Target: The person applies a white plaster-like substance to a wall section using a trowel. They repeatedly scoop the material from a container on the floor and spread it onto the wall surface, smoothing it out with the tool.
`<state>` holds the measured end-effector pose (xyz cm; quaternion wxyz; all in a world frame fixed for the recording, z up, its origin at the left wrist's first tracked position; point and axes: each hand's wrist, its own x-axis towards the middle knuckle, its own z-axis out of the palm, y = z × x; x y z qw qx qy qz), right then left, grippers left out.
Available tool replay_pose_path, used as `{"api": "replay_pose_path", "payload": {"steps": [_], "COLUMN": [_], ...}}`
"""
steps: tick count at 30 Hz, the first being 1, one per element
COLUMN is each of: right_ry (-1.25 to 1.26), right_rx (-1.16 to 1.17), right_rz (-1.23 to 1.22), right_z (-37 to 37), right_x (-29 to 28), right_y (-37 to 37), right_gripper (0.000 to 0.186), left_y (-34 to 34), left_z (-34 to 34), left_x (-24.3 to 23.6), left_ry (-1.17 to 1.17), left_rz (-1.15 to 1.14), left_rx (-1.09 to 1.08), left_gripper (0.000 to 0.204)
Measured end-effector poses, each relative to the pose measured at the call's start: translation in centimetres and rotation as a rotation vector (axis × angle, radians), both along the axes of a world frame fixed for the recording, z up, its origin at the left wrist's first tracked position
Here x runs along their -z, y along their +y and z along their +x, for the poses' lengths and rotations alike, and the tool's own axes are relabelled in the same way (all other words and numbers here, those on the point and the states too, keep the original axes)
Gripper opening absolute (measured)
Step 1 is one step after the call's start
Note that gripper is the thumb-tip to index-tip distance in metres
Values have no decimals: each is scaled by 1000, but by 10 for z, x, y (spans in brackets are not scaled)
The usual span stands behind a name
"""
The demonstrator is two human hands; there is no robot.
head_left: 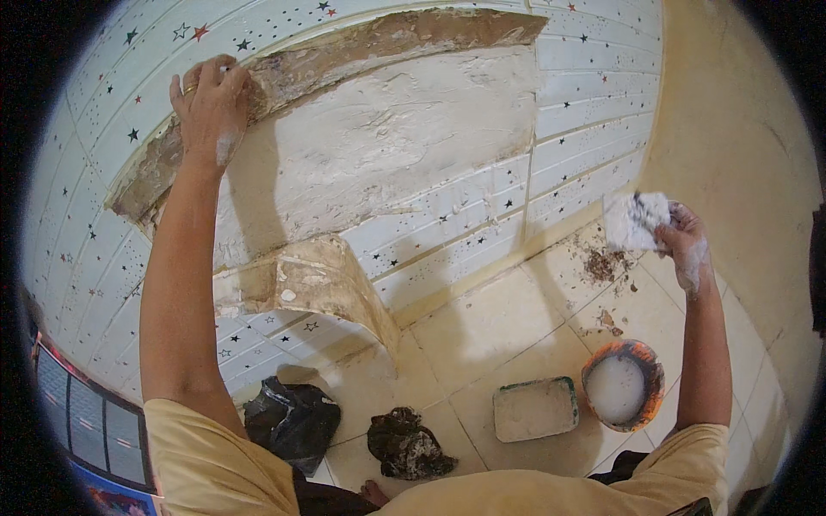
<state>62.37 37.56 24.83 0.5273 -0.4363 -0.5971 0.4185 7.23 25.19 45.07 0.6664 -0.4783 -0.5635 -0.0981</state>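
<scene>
My left hand (211, 112) is raised to the torn brown strip (379, 39) along the top of the damaged wall, its fingers bent around something small and pale, too hidden to name. Below that strip is a rough white plastered patch (404, 120). My right hand (687, 245) grips a flat square scraper (624, 224) smeared with white paste and dark flecks, held out at the right. A stained, peeled sheet of wallpaper (305, 275) curls down from the lower wall, beside white panelling (585, 112) printed with stars.
On the tiled floor (456, 327) lie a black crumpled bag (291, 417), a dark dirty rag (404, 443), a rectangular tray (533, 408), an orange-stained bucket (618, 391) of white liquid and debris (607, 267). A plain wall (731, 138) is right; a dark framed object (86, 413) is lower left.
</scene>
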Motion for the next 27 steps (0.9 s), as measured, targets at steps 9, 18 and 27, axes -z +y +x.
{"api": "replay_pose_path", "payload": {"steps": [9, 18, 27], "right_ry": [-590, -850, -1022], "right_rx": [-129, -293, -109], "right_rz": [-218, -118, 162], "right_z": [-2, -27, -58], "right_x": [39, 49, 47], "right_y": [-40, -64, -100], "right_gripper": [26, 36, 26], "left_y": [-52, -101, -114], "left_z": [-30, -29, -77], "left_x": [19, 36, 25], "left_ry": [-19, -229, -110], "left_rz": [-51, -10, -61], "left_rx": [-42, -349, -169], "left_gripper": [44, 55, 47]}}
